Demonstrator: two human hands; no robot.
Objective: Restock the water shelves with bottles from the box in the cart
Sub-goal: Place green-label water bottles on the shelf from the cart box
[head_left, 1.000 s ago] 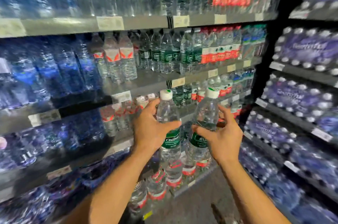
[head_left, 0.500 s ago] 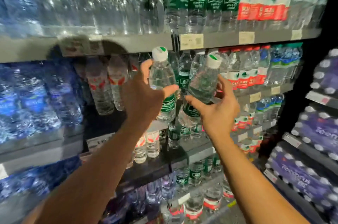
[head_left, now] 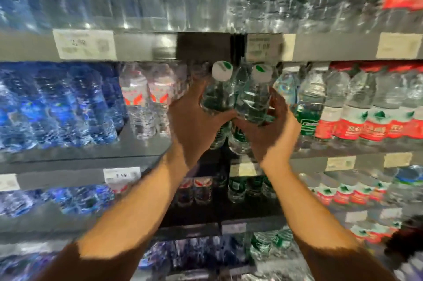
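Two green-labelled water bottles are held upright and side by side, the left bottle gripped by the left hand and the right bottle by the right hand. Both are poised at the dark gap just beyond the fingers. They are best slid in level under the shelf edge above, caps kept low, and set down beside the green-labelled row right of the right hand.

2 bottles side by side before the middle shelf

Glossy clear plastic bottles with matt white caps; smooth grey shelf edge.
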